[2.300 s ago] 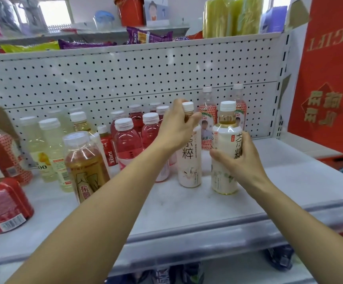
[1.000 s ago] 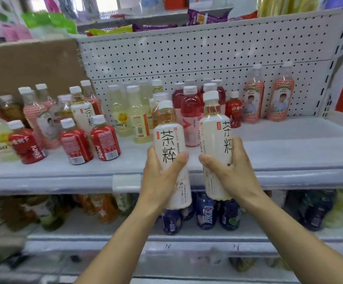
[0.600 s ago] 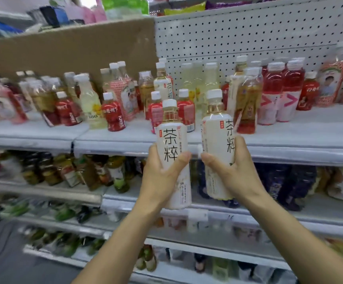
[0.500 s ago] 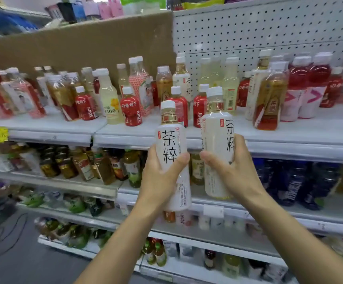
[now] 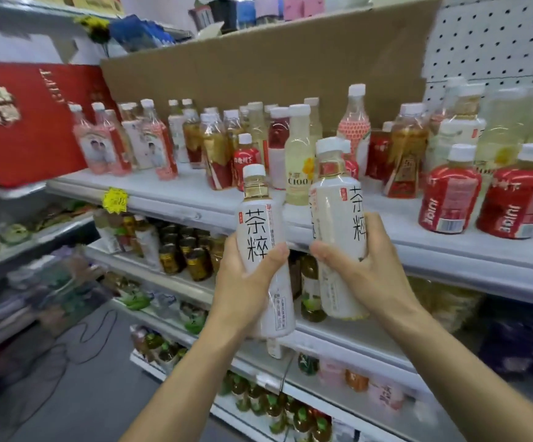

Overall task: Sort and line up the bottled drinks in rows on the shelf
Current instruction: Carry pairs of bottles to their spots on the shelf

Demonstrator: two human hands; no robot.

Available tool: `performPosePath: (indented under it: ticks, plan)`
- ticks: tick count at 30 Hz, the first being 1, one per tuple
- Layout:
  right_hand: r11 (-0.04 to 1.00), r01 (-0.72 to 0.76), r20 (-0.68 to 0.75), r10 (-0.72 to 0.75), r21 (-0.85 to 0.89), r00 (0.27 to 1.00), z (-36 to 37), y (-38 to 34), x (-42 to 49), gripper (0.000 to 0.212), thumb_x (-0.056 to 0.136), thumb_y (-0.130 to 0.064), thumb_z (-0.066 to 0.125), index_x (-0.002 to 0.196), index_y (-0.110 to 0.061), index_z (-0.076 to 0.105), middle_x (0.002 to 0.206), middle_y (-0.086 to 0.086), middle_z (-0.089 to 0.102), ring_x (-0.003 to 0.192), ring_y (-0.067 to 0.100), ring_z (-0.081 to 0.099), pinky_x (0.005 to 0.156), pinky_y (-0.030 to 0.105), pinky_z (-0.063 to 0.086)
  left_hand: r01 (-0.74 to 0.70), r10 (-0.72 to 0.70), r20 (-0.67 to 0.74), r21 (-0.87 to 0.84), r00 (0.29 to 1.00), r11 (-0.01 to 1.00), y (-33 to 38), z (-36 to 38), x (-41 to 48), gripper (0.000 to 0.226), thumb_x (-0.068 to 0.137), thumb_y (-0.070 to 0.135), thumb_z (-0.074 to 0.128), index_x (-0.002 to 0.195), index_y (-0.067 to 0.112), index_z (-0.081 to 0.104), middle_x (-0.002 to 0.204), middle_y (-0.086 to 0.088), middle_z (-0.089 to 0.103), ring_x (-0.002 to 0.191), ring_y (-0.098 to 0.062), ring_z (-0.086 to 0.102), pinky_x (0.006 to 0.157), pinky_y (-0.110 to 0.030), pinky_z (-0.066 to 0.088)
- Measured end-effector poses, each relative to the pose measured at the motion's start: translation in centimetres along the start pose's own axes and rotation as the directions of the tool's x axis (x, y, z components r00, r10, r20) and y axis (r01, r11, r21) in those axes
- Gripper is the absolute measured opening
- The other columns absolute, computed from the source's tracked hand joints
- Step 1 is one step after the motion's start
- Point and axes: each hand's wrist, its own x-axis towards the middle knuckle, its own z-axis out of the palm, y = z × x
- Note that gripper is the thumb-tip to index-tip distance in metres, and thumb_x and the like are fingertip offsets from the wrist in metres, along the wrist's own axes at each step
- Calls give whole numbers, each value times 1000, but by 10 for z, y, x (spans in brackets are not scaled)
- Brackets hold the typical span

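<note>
Left hand (image 5: 246, 291) grips one white tea bottle (image 5: 263, 250), right hand (image 5: 367, 272) grips another (image 5: 338, 218), both held in front of the crowded shelf (image 5: 322, 231); setting them in could topple the packed red bottles (image 5: 450, 196) nearby.

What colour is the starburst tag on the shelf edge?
The tag is yellow; head view.

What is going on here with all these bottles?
A person stands at a drinks shelf with a bottle in each hand. The left hand grips one white tea bottle, and the right hand grips a second white tea bottle. Both are roughly upright, held before the shelf, not set down. Mixed bottles stand on the shelf behind, among them red juice bottles on the right.
</note>
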Motion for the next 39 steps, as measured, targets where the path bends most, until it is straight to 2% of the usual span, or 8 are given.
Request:
performPosePath:
  ticks: [3, 9, 17, 22, 26, 30, 35, 39]
  plan:
    - [999, 25, 18, -26, 45, 1000, 48, 1, 40, 49, 77, -35, 79, 114, -34, 46, 100, -14, 62, 83, -6, 61, 60, 13, 50, -1, 1, -32, -1, 999, 1000, -6, -34, 45, 38, 83, 39, 76, 113, 30, 54, 103, 6, 71, 90, -10, 71, 74, -30, 57]
    - [992, 61, 60, -69, 112, 996, 135, -4, 112, 49, 78, -35, 79, 116, -35, 48, 101, -15, 63, 84, -6, 63, 64, 15, 51, -6, 8, -73, 22, 997, 1000, -8, -98, 123, 55, 68, 54, 75, 114, 31, 56, 101, 7, 72, 90, -12, 71, 78, -39, 59]
    - [992, 58, 103, -70, 114, 992, 230, -1, 176, 48, 77, -36, 79, 113, -39, 48, 102, -14, 64, 86, -2, 64, 67, 22, 52, -55, 56, -110, 13, 992, 998, -22, -178, 210, 47, 71, 50, 75, 109, 31, 56, 92, 10, 71, 80, -7, 70, 66, -27, 55]
    - [996, 75, 33, -77, 55, 996, 299, 1, 210, 48, 78, -37, 78, 115, -36, 47, 100, -17, 62, 86, -4, 62, 66, 20, 50, -114, 114, -74, -5, 991, 993, -34, -244, 284, 36, 79, 43, 77, 108, 30, 58, 89, 12, 72, 78, -5, 69, 62, -22, 52]
    - [995, 72, -111, -65, 67, 992, 361, -2, 235, 50, 75, -38, 82, 114, -33, 51, 100, -14, 66, 87, 3, 65, 73, 31, 56, -144, 144, -20, -28, 989, 989, -42, -301, 350, 43, 78, 41, 74, 115, 26, 59, 98, 5, 73, 88, -15, 71, 71, -34, 57]
    - [996, 59, -223, -43, 70, 974, 418, -10, 257, 51, 75, -38, 83, 113, -30, 50, 98, -15, 66, 84, -4, 64, 68, 22, 49, -179, 179, 48, -22, 983, 984, -50, -346, 415, 43, 88, 33, 72, 124, 22, 53, 105, 5, 71, 91, -9, 70, 71, -25, 55]
    - [999, 49, -313, -44, 7, 949, 460, -9, 274, 42, 80, -31, 78, 110, -34, 49, 95, -25, 65, 84, -3, 65, 70, 24, 51, -180, 175, 137, 23, 975, 983, -66, -357, 493, 59, 88, 33, 71, 134, 22, 37, 112, 11, 62, 99, -8, 65, 87, -43, 56]
    - [999, 43, -354, -49, -25, 934, 471, -10, 281, 49, 72, -38, 78, 111, -35, 49, 96, -23, 66, 86, -2, 66, 68, 19, 52, -129, 123, 232, 11, 965, 992, -81, -333, 543, 70, 91, 20, 71, 142, 20, 23, 131, -4, 56, 116, -20, 58, 91, -36, 51]
